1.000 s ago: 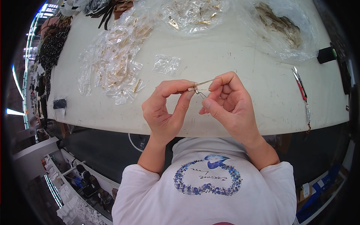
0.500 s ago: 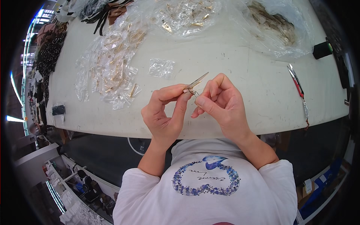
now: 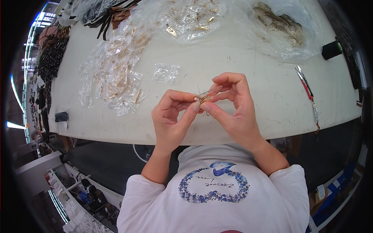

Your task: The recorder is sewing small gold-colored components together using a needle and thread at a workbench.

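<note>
Small gold-toned piece, head view: it is held above the table, nearer the person than the flat clear packet and to its right. The left hand pinches one end, thumb and forefinger together upon it. The right hand sets its thumb tip against the same end, forefinger raised apart; whether it clamps the piece cannot be told. Relative to the packet, a pile of small clear bags lies left, red-handled snips well to the right, and a black spool farther right and beyond.
</note>
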`<action>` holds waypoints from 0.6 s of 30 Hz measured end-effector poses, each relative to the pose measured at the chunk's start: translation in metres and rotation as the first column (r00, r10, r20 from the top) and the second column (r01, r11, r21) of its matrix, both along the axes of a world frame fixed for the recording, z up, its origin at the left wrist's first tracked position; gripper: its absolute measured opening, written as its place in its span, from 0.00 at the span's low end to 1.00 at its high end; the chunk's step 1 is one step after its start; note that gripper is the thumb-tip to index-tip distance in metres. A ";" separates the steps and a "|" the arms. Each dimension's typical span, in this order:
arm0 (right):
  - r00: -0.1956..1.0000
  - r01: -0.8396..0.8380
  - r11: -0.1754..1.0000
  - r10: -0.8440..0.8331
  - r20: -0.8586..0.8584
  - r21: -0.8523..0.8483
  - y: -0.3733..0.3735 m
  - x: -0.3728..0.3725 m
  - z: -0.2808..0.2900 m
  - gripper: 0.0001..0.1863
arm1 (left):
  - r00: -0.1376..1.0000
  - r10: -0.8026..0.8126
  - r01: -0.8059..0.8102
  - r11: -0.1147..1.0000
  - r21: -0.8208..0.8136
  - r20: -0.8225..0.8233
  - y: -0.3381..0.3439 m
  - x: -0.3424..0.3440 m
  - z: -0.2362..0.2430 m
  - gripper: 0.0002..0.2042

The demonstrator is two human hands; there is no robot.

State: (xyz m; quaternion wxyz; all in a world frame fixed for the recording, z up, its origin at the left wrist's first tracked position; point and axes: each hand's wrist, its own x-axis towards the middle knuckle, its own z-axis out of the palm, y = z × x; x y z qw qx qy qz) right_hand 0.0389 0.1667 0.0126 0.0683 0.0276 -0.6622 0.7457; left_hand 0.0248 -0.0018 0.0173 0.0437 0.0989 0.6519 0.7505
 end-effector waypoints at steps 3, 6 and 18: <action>0.995 -0.068 0.998 0.068 -0.068 0.005 0.016 -0.010 0.003 0.20 | 0.970 -0.135 0.098 0.978 0.183 0.203 -0.011 -0.008 0.002 0.07; 0.975 0.010 0.965 0.049 -0.216 0.263 0.024 -0.014 0.006 0.17 | 0.873 -0.340 0.199 0.902 0.383 0.348 -0.018 -0.012 0.000 0.06; 0.945 -0.280 0.943 0.304 -0.123 0.182 0.020 -0.009 0.010 0.06 | 0.694 -0.622 0.319 0.717 0.620 0.363 -0.029 -0.019 -0.007 0.07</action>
